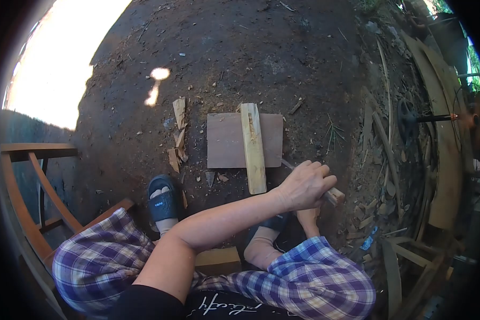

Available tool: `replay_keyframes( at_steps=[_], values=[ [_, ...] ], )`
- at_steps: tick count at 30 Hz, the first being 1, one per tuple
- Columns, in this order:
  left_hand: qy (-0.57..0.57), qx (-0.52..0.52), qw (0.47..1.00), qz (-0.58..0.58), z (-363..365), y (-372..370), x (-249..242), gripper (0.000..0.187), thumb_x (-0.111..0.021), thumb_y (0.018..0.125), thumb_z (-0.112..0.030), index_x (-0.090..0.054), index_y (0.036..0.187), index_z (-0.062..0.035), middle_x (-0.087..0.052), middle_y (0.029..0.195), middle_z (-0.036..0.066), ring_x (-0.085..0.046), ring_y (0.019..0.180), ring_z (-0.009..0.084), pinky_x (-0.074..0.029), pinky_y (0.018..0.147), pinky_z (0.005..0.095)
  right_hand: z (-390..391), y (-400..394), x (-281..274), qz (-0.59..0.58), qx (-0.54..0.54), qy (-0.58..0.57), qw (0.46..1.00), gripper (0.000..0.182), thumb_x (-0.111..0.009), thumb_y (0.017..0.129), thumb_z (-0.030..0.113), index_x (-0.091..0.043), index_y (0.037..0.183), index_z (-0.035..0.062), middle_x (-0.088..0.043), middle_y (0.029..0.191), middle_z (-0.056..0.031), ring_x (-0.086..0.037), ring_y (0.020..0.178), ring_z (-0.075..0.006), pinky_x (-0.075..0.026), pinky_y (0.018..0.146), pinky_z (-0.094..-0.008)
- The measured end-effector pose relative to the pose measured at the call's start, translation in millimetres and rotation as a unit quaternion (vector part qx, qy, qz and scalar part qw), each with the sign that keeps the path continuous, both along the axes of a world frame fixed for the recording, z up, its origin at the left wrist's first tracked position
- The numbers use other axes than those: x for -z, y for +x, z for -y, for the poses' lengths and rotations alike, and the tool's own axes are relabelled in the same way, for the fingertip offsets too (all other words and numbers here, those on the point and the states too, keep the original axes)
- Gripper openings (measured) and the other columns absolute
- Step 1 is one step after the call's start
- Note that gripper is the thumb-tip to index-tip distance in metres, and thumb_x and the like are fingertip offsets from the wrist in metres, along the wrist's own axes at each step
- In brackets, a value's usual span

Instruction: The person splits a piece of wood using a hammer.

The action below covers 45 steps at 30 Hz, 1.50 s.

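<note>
My left hand (306,185) reaches across to the right, its fingers closed around what looks like a chisel. The chisel's wooden handle end (334,197) sticks out at the lower right, and its thin metal part points up-left toward the board. Just below is my right hand (308,217), largely covered by the left one, its fingers hidden. A pale strip of wood (255,152) with a rough recess near its far end lies lengthwise over a flat reddish-brown board (224,140) on the ground. The strip's near end overhangs the board's edge.
Split wood pieces (180,112) and chips lie left of the board. At left stands a brown wooden frame (40,232). Planks and scraps (381,138) line the right side, along with another wooden frame (392,272). My sandalled foot (163,200) is near the board.
</note>
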State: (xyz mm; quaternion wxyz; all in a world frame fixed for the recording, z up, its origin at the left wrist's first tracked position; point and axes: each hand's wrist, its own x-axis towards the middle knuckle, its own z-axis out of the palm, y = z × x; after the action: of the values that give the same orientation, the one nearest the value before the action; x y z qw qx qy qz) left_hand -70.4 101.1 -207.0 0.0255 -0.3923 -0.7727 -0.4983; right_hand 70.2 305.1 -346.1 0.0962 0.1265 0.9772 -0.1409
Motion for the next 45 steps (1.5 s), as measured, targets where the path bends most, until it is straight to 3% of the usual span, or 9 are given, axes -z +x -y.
replay_keyframes(
  at_steps=[6,8,19,25,30,33,35,42,45],
  values=[
    [0.030,0.011,0.999,-0.022,20,-16,19,0.029,-0.075,0.065,-0.024,-0.057,0.082,-0.0094,-0.053,0.081,0.007,-0.058,0.080,0.0272,-0.044,0.070,0.0385,4,6,3,-0.075,-0.055,0.027,0.995,0.051,-0.063,0.087,0.023,-0.046,0.130,0.0024,-0.063,0.105,-0.0285,-0.059,0.101,-0.0490,-0.047,0.084,-0.0512],
    [0.059,-0.010,0.998,-0.028,27,-20,26,0.027,-0.075,0.067,-0.026,-0.056,0.077,-0.0098,-0.051,0.075,0.006,-0.056,0.073,0.0275,-0.043,0.064,0.0385,15,-2,-15,-0.020,0.010,-0.067,0.998,0.050,-0.064,0.086,0.023,-0.046,0.128,0.0025,-0.063,0.100,-0.0283,-0.060,0.097,-0.0491,-0.047,0.081,-0.0521],
    [0.110,-0.022,0.992,-0.057,49,-27,44,0.036,-0.080,0.071,-0.033,-0.053,0.066,-0.0094,-0.048,0.064,0.005,-0.054,0.059,0.0257,-0.041,0.052,0.0367,25,-9,-29,0.052,0.088,-0.068,0.992,0.046,-0.064,0.085,0.022,-0.047,0.124,0.0044,-0.064,0.098,-0.0293,-0.062,0.093,-0.0477,-0.048,0.078,-0.0525],
    [0.187,-0.088,0.977,0.060,65,-44,25,0.035,-0.083,0.073,-0.025,-0.054,0.064,-0.0070,-0.051,0.060,0.006,-0.054,0.053,0.0232,-0.040,0.048,0.0335,19,0,-19,0.023,0.094,-0.076,0.992,0.052,-0.067,0.084,0.024,-0.047,0.127,0.0033,-0.064,0.102,-0.0292,-0.061,0.096,-0.0475,-0.048,0.083,-0.0518],
    [0.175,-0.163,0.967,0.086,68,-48,19,0.034,-0.082,0.075,-0.020,-0.053,0.064,-0.0058,-0.050,0.059,0.006,-0.051,0.051,0.0221,-0.040,0.050,0.0322,38,-16,-62,0.032,0.027,0.121,0.992,0.052,-0.068,0.084,0.027,-0.050,0.126,0.0026,-0.057,0.108,-0.0226,-0.056,0.105,-0.0413,-0.046,0.089,-0.0455],
    [0.178,-0.192,0.960,0.098,67,-47,20,0.032,-0.080,0.076,-0.018,-0.052,0.065,-0.0058,-0.050,0.059,0.006,-0.050,0.050,0.0210,-0.039,0.050,0.0315,62,-42,-84,0.006,0.024,-0.038,0.999,0.055,-0.068,0.085,0.035,-0.051,0.126,0.0027,-0.050,0.115,-0.0223,-0.050,0.111,-0.0405,-0.045,0.092,-0.0449],
    [0.176,-0.193,0.961,0.096,66,-45,20,0.032,-0.080,0.076,-0.017,-0.052,0.065,-0.0058,-0.050,0.059,0.007,-0.050,0.051,0.0210,-0.040,0.050,0.0317,86,-57,-89,0.089,-0.014,-0.185,0.979,0.075,-0.064,0.086,0.050,-0.041,0.138,0.0015,-0.047,0.121,-0.0251,-0.049,0.111,-0.0438,-0.044,0.093,-0.0479],
    [0.151,-0.203,0.965,0.070,53,-37,20,0.032,-0.080,0.075,-0.015,-0.051,0.066,-0.0054,-0.050,0.060,0.008,-0.049,0.052,0.0239,-0.038,0.050,0.0336,153,-60,-59,0.044,-0.151,-0.080,0.984,0.096,-0.068,0.082,0.049,-0.017,0.146,-0.0009,-0.047,0.116,-0.0205,-0.051,0.103,-0.0378,-0.046,0.084,-0.0484],
    [0.134,-0.210,0.965,0.078,48,-33,11,0.033,-0.082,0.074,-0.015,-0.050,0.068,-0.0040,-0.049,0.063,0.009,-0.048,0.055,0.0270,-0.038,0.051,0.0360,142,-68,-59,0.051,-0.183,-0.057,0.980,0.086,-0.070,0.081,0.038,-0.026,0.143,-0.0029,-0.046,0.116,-0.0204,-0.050,0.104,-0.0378,-0.046,0.083,-0.0472]
  ],
)
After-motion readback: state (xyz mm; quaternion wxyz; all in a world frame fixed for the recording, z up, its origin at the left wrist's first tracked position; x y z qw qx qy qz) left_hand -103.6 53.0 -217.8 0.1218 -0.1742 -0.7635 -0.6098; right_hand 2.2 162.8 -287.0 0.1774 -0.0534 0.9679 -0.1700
